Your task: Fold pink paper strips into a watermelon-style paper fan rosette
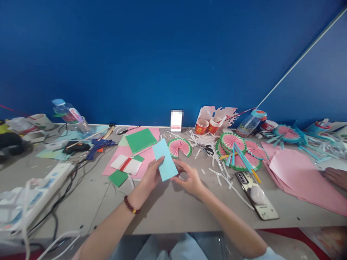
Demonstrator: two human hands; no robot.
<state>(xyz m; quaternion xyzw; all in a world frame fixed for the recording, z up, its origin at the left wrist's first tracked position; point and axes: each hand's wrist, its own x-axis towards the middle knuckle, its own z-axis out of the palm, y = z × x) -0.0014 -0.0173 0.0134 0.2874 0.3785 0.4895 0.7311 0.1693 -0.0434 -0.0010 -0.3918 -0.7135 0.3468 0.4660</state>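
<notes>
A light-blue rectangle of paper [166, 162] is held tilted above the table in front of me. My left hand [154, 169] pinches its left edge, thumb on top. At its lower right edge, my right hand [189, 177] has thumb and fingers closed on the corner. Just behind the paper lies a pleated pink and green paper fan [180, 147], opened most of the way round. Green paper [141, 140] and a white packet with a red band [127, 164] rest on pink sheets to the left.
Finished watermelon-like fans [235, 144], scissors [209, 149], paper scraps and a phone [257, 196] lie to the right. Red paper cups [202, 126] stand at the back. A blue glue gun [99, 146], cables and a power strip [40, 195] occupy the left. Another person's hand [336, 177] touches pink paper.
</notes>
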